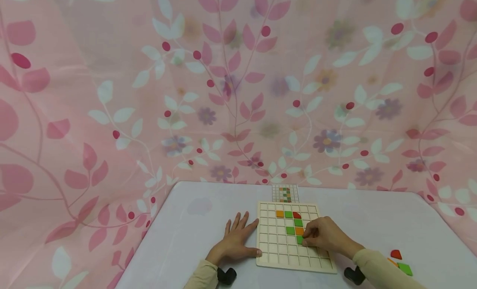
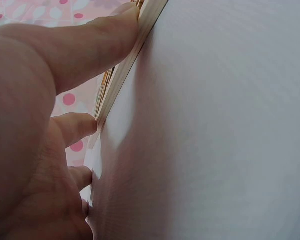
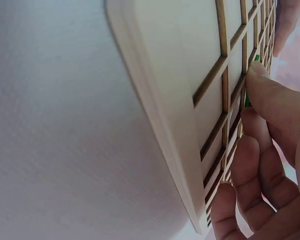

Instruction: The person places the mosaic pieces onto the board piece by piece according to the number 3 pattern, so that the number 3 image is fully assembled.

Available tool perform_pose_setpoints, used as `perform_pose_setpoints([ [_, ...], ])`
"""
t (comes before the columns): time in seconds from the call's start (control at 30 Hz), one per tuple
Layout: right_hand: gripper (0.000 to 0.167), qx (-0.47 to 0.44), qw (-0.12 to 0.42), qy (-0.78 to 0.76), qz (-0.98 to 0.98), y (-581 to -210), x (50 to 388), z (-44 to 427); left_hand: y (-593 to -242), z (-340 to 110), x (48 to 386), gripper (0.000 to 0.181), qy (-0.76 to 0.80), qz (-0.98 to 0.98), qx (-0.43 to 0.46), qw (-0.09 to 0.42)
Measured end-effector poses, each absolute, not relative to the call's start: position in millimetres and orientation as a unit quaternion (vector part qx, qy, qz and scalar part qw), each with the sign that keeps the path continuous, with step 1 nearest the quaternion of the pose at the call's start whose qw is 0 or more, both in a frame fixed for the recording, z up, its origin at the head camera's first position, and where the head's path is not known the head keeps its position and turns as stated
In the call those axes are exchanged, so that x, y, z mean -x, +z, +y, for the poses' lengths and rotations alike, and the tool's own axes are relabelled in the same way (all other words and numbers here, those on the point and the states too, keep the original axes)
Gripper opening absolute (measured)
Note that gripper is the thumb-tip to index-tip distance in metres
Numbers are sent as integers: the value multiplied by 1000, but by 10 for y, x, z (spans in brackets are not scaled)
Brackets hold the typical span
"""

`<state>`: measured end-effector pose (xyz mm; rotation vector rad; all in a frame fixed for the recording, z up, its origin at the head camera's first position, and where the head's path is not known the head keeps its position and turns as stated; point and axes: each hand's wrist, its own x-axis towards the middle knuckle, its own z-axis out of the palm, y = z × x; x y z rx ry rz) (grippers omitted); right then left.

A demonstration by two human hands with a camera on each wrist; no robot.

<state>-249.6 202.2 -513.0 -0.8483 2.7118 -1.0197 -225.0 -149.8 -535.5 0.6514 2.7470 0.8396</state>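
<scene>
Right hand (image 1: 325, 235) is pinching a green tile (image 1: 299, 240) between thumb and fingertips — it's on the wooden grid board (image 1: 273, 247), just below an orange tile (image 1: 299, 231) and nearer the board's right edge than its left. Left hand (image 1: 235, 241) isn't gripping anything, fingers spread, thumb and index touching the board's left edge. Pattern card (image 1: 275, 193) is at the worktop's (image 1: 179, 222) far edge. Loose red piece (image 1: 396, 254) and green piece (image 1: 405, 268) lie well off the board's right edge.
</scene>
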Motion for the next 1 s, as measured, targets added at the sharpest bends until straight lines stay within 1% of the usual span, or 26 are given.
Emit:
perform_pose_setpoints([
  [0.27, 18, 281, 44, -334, 899, -5167, 2489, 2052, -5433, -1519, 2277, 101, 298, 924, -223, 89],
  [0.5, 19, 277, 35, -354, 893, -5163, 2453, 2096, -5548, -1525, 2316, 102, 305, 922, -224, 79],
  [0.87, 17, 206, -2, -320, 925, -5171, 2360, 2382, -5638, -1519, 2370, 102, 297, 928, -210, 76],
  [0.93, 21, 194, -17, -300, 934, -5165, 2340, 2458, -5643, -1521, 2374, 102, 299, 928, -208, 78],
  [1.0, 27, 179, -33, -272, 945, -5164, 2314, 2545, -5641, -1521, 2369, 102, 299, 928, -208, 80],
])
